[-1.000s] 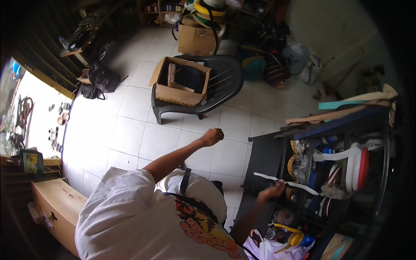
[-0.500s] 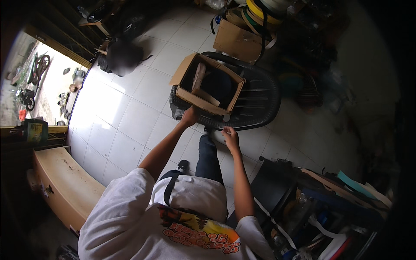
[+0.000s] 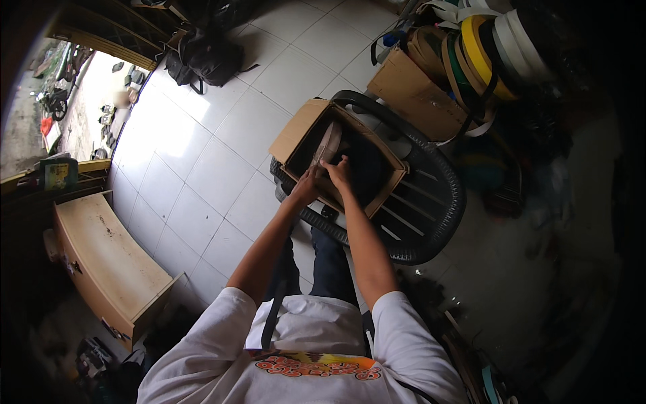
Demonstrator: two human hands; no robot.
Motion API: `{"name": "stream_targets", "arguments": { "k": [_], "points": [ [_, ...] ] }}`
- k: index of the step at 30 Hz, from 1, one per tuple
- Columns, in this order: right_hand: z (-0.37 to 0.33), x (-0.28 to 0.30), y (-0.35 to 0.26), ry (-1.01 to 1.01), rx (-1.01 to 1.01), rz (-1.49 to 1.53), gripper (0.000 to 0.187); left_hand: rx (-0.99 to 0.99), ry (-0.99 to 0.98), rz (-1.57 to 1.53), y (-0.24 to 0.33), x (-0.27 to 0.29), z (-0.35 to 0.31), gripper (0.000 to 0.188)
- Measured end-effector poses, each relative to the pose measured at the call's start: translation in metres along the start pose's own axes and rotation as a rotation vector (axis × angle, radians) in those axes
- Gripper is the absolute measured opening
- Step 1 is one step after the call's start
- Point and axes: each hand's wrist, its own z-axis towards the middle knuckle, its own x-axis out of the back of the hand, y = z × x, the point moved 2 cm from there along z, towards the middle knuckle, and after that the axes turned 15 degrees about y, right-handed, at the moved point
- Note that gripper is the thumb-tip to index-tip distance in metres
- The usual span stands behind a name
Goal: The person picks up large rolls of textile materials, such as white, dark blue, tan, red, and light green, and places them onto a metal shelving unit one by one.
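Note:
An open cardboard box (image 3: 291,139) sits on a black plastic chair (image 3: 441,225) in front of me. Inside it, a flat beige roll of strip (image 3: 328,141) stands on edge beside a dark round thing (image 3: 367,174). My left hand (image 3: 306,188) comes over the box's near rim, its fingers closed at the roll's near end. Just right of it, my right hand (image 3: 338,175) dips into the box. Its thumb is near the same end of the roll, with a raised finger apart from it; the other fingers are partly hidden.
Beyond the chair, another cardboard box (image 3: 414,87) leans beside several rolls of coloured strip (image 3: 478,57). A black bag (image 3: 212,57) lies on the tiled floor (image 3: 208,168). At my left stands a low wooden cabinet (image 3: 111,246), near a bright doorway.
My right hand has moved from beside the chair into the box. My left hand has gone from the box's outer corner over its rim to the beige roll. The view has shifted.

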Motion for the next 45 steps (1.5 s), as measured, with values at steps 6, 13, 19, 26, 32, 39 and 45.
{"name": "stream_targets", "arguments": {
  "k": [6,13,19,26,32,39,45],
  "points": [
    [0.026,-0.019,-0.032,-0.099,-0.081,-0.016,0.078,0.314,-0.014,-0.069,-0.027,-0.011,0.018,0.051],
    [0.02,-0.03,-0.045,0.135,-0.132,-0.17,0.063,0.488,0.119,-0.427,-0.055,-0.006,-0.009,0.03],
    [-0.011,0.037,-0.045,0.167,-0.106,0.086,0.055,0.915,0.143,-0.99,-0.063,0.011,-0.034,0.023],
    [-0.104,0.163,-0.08,0.207,-0.388,0.683,0.049,1.206,-0.205,-1.212,-0.038,0.034,-0.006,0.075],
    [-0.215,0.23,-0.054,0.382,-0.353,0.86,0.058,0.826,-0.622,-1.097,0.087,0.064,0.034,0.078],
    [-0.341,0.26,-0.013,0.616,-0.413,0.941,0.068,0.549,-0.874,-0.789,0.164,0.038,-0.028,0.077],
    [-0.462,0.269,0.058,1.052,-0.331,1.234,0.068,0.218,-1.228,-0.785,0.268,0.029,-0.134,0.075]
  ]
}}
